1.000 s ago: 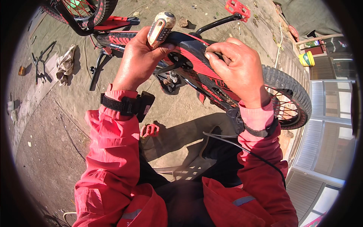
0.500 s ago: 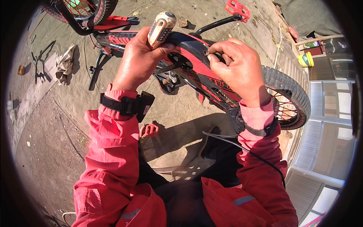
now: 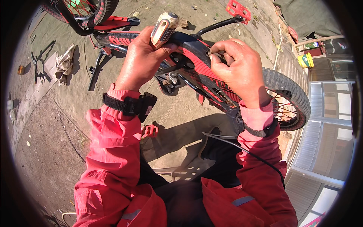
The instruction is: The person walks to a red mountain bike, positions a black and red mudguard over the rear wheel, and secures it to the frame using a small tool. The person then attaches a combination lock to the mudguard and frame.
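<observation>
My left hand (image 3: 140,62) is closed around a screwdriver (image 3: 165,30) with a scuffed cream and dark-grey handle, its rounded butt upward; its shaft is hidden. The hand is over the black and red bicycle frame (image 3: 119,39). My right hand (image 3: 238,68) pinches a small dark metal piece (image 3: 208,53), like a bolt, with thumb and forefinger at the edge of the black and red chain guard (image 3: 204,62). The other fingers are curled in. I cannot tell whether the piece is seated in the guard.
The bicycle's knobbly tyre (image 3: 289,90) is at right, a red pedal (image 3: 239,11) on its crank beyond. A crumpled rag (image 3: 65,64) and a dark metal bracket (image 3: 39,62) are on the ground at left. A yellow bucket (image 3: 305,60) stands far right. A black cable (image 3: 261,154) runs by my right sleeve.
My left hand and the screwdriver have shifted slightly to the right, the handle tilting a little. My right hand has moved barely rightward, still pinching at the guard.
</observation>
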The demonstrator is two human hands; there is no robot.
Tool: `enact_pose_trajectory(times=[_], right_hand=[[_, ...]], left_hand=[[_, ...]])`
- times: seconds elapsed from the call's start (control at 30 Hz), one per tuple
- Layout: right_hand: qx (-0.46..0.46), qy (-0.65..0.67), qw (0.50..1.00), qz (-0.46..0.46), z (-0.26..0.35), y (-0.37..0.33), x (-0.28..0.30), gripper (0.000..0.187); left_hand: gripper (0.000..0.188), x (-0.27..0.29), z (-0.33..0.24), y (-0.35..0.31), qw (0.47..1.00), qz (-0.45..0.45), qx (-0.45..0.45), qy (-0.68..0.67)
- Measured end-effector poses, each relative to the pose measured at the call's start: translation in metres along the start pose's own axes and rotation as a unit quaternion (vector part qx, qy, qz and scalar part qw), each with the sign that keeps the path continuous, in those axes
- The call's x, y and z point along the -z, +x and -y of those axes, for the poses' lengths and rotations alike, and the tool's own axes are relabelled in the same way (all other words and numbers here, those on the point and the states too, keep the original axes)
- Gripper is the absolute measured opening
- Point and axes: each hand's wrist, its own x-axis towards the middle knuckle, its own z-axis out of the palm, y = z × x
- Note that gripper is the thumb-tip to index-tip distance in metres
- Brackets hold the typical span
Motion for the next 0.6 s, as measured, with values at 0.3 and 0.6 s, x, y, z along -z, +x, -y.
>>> enact_pose_trajectory(times=[0.3, 0.6], right_hand=[[0.011, -0.013, 1.000, 0.021, -0.0006, 0.0023, 0.0010, 0.015], [0.048, -0.064, 0.996, 0.029, -0.0006, 0.0061, 0.0042, 0.013]], left_hand=[[0.044, 0.0044, -0.0006, 0.0005, 0.998, 0.004, 0.047, 0.035], [0.044, 0.0049, 0.0001, 0.0006, 0.998, 0.002, 0.042, 0.055]])
